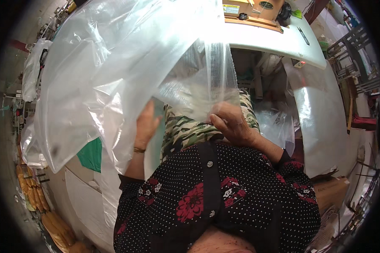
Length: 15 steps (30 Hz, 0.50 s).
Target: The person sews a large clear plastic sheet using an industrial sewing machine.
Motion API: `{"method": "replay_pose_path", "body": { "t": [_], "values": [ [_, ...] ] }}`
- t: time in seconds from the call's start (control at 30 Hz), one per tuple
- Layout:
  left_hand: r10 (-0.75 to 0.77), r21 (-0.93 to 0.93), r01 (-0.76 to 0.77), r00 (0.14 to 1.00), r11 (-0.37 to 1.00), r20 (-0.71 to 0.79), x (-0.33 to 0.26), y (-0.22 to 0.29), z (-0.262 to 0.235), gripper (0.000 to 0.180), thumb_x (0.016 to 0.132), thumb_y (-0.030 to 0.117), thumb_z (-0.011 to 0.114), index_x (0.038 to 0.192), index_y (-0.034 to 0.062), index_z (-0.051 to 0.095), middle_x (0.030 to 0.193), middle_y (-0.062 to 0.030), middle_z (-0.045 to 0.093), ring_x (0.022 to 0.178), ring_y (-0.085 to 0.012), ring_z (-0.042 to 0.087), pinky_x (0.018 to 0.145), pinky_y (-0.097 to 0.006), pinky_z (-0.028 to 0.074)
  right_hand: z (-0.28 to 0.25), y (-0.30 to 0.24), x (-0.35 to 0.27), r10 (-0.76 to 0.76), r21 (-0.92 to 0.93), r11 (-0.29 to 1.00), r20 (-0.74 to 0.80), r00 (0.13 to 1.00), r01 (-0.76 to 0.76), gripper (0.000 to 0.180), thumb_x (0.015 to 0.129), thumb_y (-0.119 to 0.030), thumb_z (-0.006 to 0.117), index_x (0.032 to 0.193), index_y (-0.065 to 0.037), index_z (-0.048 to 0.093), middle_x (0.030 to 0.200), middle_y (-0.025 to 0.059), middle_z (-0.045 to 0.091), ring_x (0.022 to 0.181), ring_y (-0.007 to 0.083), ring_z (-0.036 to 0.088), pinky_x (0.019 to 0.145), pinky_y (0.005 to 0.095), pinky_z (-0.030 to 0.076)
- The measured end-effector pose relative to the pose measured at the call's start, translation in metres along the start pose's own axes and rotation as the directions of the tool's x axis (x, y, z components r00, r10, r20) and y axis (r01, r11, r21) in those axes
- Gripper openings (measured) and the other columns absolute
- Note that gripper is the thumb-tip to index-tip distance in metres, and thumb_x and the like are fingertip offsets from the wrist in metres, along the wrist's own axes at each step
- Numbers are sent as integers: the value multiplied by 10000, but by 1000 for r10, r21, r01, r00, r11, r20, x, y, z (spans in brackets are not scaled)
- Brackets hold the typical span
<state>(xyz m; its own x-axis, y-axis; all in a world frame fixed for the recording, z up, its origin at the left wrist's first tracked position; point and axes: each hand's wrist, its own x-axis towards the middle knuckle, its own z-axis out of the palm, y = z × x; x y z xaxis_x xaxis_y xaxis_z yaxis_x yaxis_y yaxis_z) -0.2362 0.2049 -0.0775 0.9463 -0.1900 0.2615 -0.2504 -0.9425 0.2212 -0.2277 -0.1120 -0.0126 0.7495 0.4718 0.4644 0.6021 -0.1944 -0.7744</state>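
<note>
A large clear plastic sheet (pixel 71 88) drapes from the white work table (pixel 257 38) down over the left side and towards my lap. My right hand (pixel 234 124) is closed on a hanging part of the sheet above my camouflage-patterned lap, its thumb bent in towards the fingers. My left hand (pixel 146 126) is beside the sheet's inner fold, slightly blurred. Its fingers point up and its thumb stands apart; the plastic hides part of the hand, and no grip on it shows.
An orange-brown machine (pixel 253 10) with a black knob stands on the table, with dark tweezers (pixel 303 36) to its right. More clear plastic (pixel 314 114) hangs at the right. A cardboard box (pixel 331 192) sits at lower right, and yellow-orange bundles (pixel 57 230) lie at lower left.
</note>
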Motion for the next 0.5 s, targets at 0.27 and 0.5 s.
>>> {"method": "replay_pose_path", "body": {
  "t": [0.27, 0.5],
  "values": [
    [286, -462, -279, 957, 842, -57, 2, 125, -63, 433, 804, 102, 718, 1210, 1, 604, 1203, -180, 624, 1087, -322, 621, 946, -394, 479, 14, -4, -15, 265, 81, 964, -177, 948, -254, 86, 873, -63, 619, 856, 5, 568, 776, 174, 556, 696, 353, 581, 630, 390, 467],
    [102, -242, -181, 947, 953, -304, 46, 125, -59, 550, 864, 202, 705, 1322, -29, 506, 1351, -227, 512, 1201, -401, 516, 998, -451, 424, 25, 2, -20, -100, -94, 993, -382, 919, 69, 185, 798, 64, 656, 906, -19, 530, 813, 137, 598, 711, 302, 615, 612, 367, 501]
  ]
}}
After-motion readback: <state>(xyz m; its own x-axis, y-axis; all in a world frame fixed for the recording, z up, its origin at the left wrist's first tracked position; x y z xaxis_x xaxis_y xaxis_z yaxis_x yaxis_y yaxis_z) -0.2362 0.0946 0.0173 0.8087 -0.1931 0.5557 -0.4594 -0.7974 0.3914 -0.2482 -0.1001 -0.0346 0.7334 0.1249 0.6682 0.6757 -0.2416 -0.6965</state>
